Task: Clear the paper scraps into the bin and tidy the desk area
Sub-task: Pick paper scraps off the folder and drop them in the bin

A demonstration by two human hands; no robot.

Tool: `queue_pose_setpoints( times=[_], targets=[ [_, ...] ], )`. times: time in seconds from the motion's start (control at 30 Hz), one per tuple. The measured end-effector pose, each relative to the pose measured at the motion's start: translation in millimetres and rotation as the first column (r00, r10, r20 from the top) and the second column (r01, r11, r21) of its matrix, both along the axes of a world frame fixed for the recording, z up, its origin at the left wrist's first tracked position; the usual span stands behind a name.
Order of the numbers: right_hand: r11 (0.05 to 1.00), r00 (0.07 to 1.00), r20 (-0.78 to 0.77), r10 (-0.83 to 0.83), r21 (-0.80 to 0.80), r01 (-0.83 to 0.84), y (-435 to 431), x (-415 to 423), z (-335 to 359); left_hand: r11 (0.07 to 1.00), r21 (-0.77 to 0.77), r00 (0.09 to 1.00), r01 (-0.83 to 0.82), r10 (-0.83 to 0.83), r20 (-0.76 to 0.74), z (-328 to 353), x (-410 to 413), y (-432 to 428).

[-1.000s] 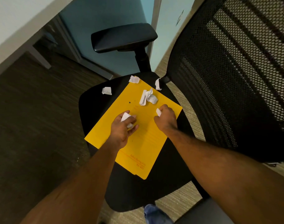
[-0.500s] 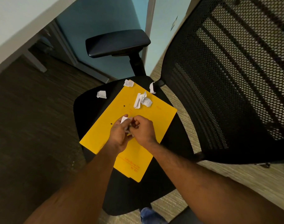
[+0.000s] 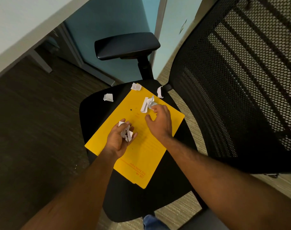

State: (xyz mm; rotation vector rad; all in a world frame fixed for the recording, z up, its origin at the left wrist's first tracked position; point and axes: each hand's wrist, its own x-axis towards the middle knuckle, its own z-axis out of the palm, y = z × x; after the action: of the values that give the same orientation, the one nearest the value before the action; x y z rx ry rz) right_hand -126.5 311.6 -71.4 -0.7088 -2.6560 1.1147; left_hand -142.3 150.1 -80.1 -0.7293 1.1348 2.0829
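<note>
Right hand (image 3: 159, 121) has broken away from the left hand (image 3: 119, 140) and gone up-frame. Its fingers are spread, tips touching the crumpled wad (image 3: 147, 103) on the yellow folder (image 3: 149, 156), not closed on it yet. The left hand, palm up at centre frame, grips the gathered scraps (image 3: 126, 133), and I reckon the passed piece is now among them. Still loose above are the left scrap (image 3: 108, 97) on the chair seat (image 3: 95, 113), the corner scrap (image 3: 136, 86) and the right scrap (image 3: 160, 92). No bin in view.
</note>
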Motion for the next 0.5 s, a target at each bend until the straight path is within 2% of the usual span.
queue_pose_setpoints(
  times=[0.07, 0.17, 0.33, 0.5],
  targets=[
    [0.996, 0.995, 0.066, -0.081, 0.053, 0.077, 11.2, -16.3, -5.3, 1.0, 0.004, 1.0, -0.005, 0.005, 0.0, -0.9, -2.4, -2.4],
    [0.984, 0.983, 0.155, -0.096, 0.163, 0.07, 22.1, -42.8, -7.6, 1.0, 0.013, 1.0, -0.004, 0.004, -0.009, -2.2, -6.6, -6.7],
    [0.946, 0.922, 0.382, 0.063, 0.271, -0.177, 21.6, -74.2, -9.8, 1.0, 0.008, 0.999, -0.014, 0.014, -0.032, -2.2, -13.2, -14.1],
    [0.924, 0.85, 0.518, 0.096, 0.271, -0.27, 13.0, -81.2, -20.3, 1.0, 0.018, 0.999, -0.022, 0.023, -0.047, -0.6, -16.1, -20.0]
  ],
)
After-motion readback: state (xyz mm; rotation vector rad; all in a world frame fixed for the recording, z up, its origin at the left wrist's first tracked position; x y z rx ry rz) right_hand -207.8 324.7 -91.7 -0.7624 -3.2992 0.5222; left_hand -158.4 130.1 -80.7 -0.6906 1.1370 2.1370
